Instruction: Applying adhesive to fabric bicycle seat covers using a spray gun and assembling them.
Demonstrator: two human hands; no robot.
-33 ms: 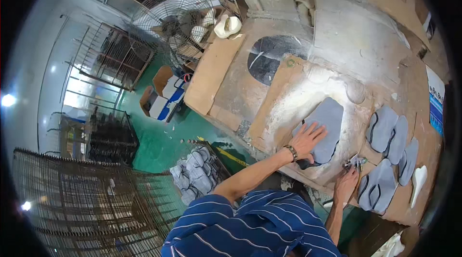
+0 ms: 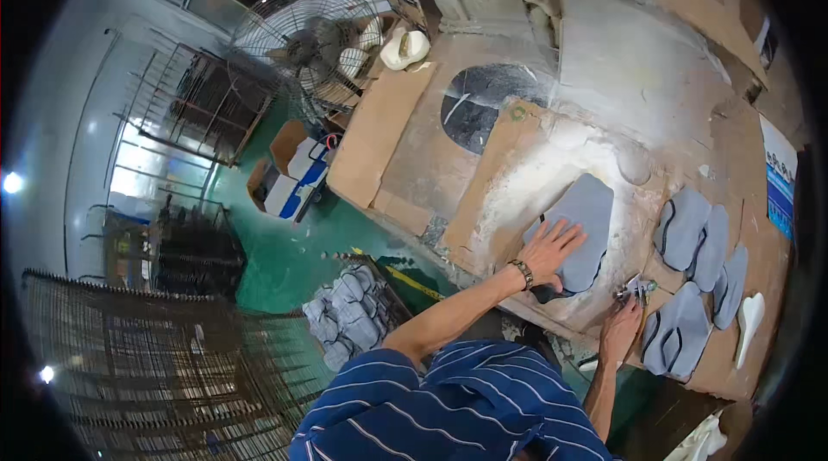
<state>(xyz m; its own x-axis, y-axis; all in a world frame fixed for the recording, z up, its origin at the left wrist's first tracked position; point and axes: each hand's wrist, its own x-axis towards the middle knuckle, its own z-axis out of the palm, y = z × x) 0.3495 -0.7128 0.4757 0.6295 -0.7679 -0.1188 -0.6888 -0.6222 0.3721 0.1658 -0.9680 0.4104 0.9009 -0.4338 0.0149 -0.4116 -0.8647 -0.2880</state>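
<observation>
My left hand [image 2: 554,254] lies flat, fingers spread, on a grey sole-shaped pad [image 2: 580,218]. That pad rests on the white-dusted part of the workbench [image 2: 511,181], and a dark edge shows beside it. To the right, at the bench's front edge, my right hand [image 2: 621,332] is closed around a small silvery metal tool [image 2: 636,290] that resembles a spray gun. Its lower part is hidden by my fingers. Just beyond this hand are several similar grey pads with black curved marks, including a near one [image 2: 677,332] and a far one [image 2: 684,228].
A white curved piece [image 2: 750,327] lies at the bench's right edge. Grey bundled pieces [image 2: 349,314] are stacked low on the left. Behind them stand wire racks [image 2: 147,366], a caged fan [image 2: 310,43] and an open cardboard box [image 2: 289,146]. Cardboard [image 2: 379,137] covers the bench's left end.
</observation>
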